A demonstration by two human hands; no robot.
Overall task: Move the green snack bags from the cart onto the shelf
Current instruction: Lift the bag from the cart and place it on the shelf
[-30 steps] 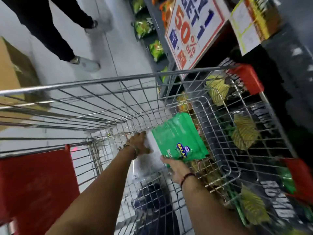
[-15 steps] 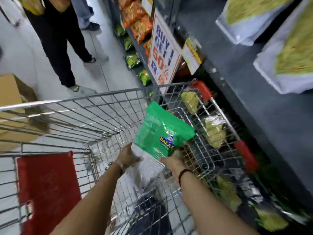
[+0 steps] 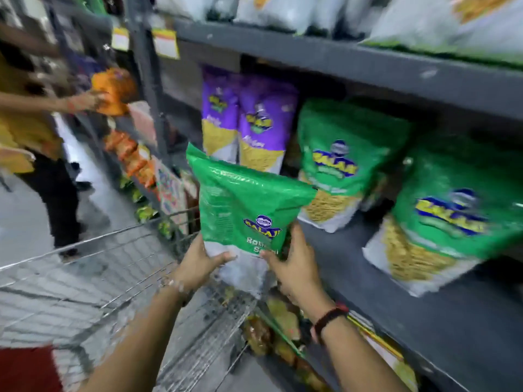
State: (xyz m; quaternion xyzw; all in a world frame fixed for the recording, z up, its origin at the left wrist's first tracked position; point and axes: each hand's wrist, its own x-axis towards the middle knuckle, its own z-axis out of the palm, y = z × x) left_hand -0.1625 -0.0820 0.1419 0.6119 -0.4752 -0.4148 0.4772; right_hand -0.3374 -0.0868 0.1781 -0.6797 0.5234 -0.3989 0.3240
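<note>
Left hand: the left hand is closed on the lower left edge of the green bag, thumb across the pale bottom panel.
Right hand: the right hand grips the lower right edge, fingers wrapped behind the bag and thumb on the front.
Where the bag is: held in the air above the far corner of the cart, in front of the shelf and not yet resting on it.
Which way it points: upright, its long axis running bottom to top, the sealed top leaning away toward the shelf and slightly left; the printed front faces the person.
Neighbours: two green bags already stand on the shelf, with purple bags to their left.
Doing it well: I would carry it right and forward, set the base flat on the bare board, label outward, matching the standing row, and let go only once it stands unaided.
</note>
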